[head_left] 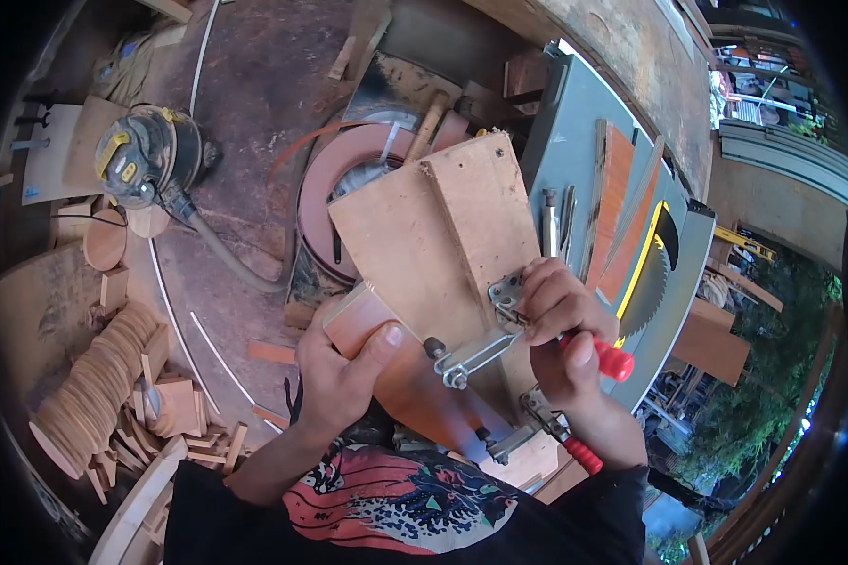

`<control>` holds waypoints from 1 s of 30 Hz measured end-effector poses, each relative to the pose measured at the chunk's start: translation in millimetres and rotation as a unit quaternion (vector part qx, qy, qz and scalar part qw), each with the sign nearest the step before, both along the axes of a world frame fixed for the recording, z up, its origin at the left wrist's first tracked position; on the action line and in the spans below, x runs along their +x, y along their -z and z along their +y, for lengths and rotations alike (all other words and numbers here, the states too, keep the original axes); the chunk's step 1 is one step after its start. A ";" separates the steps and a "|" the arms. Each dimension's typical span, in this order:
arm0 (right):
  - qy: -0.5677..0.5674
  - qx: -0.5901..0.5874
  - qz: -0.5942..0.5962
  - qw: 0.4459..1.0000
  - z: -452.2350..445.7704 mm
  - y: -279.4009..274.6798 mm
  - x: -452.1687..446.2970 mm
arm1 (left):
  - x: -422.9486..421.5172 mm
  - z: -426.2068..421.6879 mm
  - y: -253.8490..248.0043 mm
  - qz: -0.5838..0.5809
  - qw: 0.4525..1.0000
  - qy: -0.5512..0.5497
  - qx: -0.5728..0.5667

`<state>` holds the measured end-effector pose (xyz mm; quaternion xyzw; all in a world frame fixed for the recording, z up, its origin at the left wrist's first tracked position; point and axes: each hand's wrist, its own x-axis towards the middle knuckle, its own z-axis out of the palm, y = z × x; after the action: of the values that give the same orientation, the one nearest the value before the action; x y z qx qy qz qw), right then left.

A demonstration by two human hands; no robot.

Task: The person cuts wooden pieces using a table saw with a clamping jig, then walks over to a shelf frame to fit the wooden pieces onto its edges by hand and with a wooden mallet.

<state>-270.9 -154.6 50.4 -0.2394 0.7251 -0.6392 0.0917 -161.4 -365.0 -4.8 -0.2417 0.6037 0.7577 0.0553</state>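
Note:
My left hand grips the end of a reddish-brown wooden board, thumb on top and fingers wrapped around its edge. The board lies along the near-left edge of a plywood jig with a raised strip on it. My right hand is closed around a metal toggle clamp with a red handle. This clamp's black rubber tip is beside the board; whether it touches is unclear. A second toggle clamp, also red-handled, sits nearer my body, its tip at the board's other end.
A table saw with a circular blade lying on it stands at right. Behind the jig is a round reddish ring. A shop vacuum with a hose and stacked wooden discs are at left.

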 end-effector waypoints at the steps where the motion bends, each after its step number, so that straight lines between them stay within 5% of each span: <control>1: -0.001 -0.001 -0.015 1.000 -0.6 -3.0 -0.1 | 1.3 1.8 1.8 0.002 1.000 -0.015 0.023; 5: 0.005 0.003 -0.004 1.000 -3.5 -31.5 -2.2 | 5.9 7.7 12.7 0.012 0.997 -0.047 0.057; 8: -0.013 -0.099 -0.165 0.981 0.9 -38.8 5.7 | 10.6 8.9 18.0 0.006 0.997 -0.047 0.055; 13: -0.035 -0.133 -0.188 0.973 3.8 -37.2 -1.0 | 4.0 7.3 7.6 0.013 0.997 -0.041 0.063; 19: -0.005 -0.022 -0.143 0.990 -3.9 -45.9 1.1 | 2.0 8.6 5.1 0.032 0.997 -0.054 0.034; 30: 0.055 -0.160 -0.248 0.954 7.5 -34.3 -10.8 | 6.6 14.5 18.7 0.051 0.994 -0.083 0.058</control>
<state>-281.6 -147.1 84.7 -0.0446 0.5794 -0.7903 0.1942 -154.9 -350.5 -23.5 -0.2479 0.5390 0.8046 -0.0247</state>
